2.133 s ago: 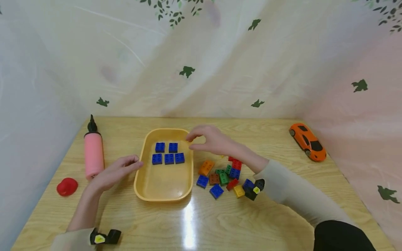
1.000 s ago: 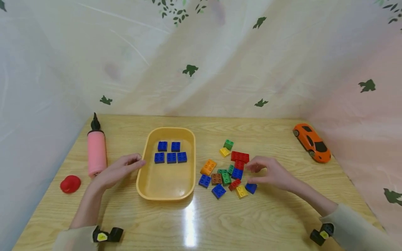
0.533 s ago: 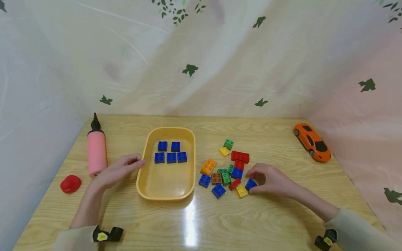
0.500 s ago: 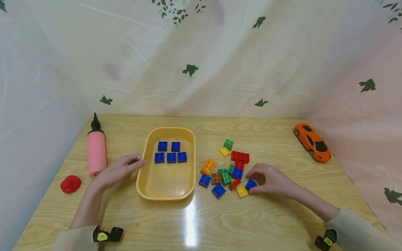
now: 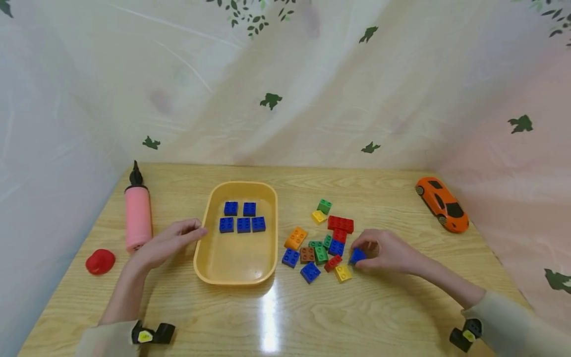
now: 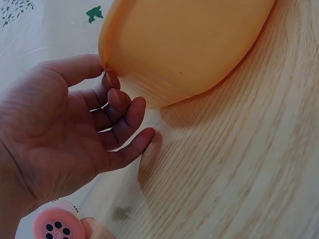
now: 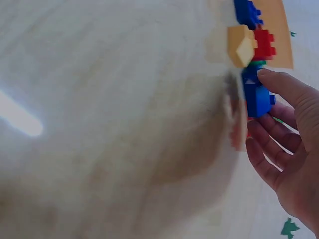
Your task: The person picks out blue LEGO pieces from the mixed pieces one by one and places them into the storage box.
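Observation:
In the head view, my right hand pinches a blue toy brick between thumb and fingertips, at the right side of a loose group of bricks. The right wrist view shows that blue brick tilted in the fingers. My left hand holds the near-left rim of a yellow tray, thumb at the edge. In the left wrist view the fingers curl against the outside of the tray's wall. Inside the tray, several blue bricks stand in two rows, studs up.
Between tray and right hand lie several bricks, among them an orange one, a brown one, a long red one and two loose blue ones. A pink pump and a red object lie left; an orange toy car stands back right.
My right hand came from the tray's right rim back to the bricks and took hold of the blue brick, which is now slightly raised. The left hand stays at the rim.

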Available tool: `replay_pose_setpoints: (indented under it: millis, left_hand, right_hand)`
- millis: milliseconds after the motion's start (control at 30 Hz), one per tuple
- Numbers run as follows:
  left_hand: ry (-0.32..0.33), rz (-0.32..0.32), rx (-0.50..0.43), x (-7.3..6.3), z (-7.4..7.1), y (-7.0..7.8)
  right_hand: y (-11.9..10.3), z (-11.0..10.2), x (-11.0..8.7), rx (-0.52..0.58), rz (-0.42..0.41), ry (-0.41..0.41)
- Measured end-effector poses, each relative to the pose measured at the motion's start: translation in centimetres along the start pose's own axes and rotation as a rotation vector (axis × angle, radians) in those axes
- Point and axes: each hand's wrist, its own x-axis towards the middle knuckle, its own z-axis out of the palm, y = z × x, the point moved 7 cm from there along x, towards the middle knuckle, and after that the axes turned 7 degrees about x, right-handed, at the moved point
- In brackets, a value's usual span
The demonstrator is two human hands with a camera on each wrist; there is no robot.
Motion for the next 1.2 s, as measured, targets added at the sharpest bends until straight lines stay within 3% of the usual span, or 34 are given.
replay_pose_setpoints:
  millis: [233,533,867,1200]
  left_hand:
    - [-0.008,-0.006,0.01,0.0,0.1,0.2]
    - [0.005,-0.013,0.021,0.0,-0.1,0.2]
    - [-0.015,-0.033,0.016,0.0,0.1,0.0]
    - [-0.026,-0.032,0.019,0.1,0.1,0.1]
  right_hand:
    - [-2.4,-2.7,1.3,-0.057,-0.048,0.039]
    - [-8.8,-4.6,4.6,-0.137,-0.15,0.05]
    - [-13.9,-4.2,8.5,-0.157,-0.219,0.023]
    - [-17.1,-1.9,13.1,-0.093,-0.272,-0.028]
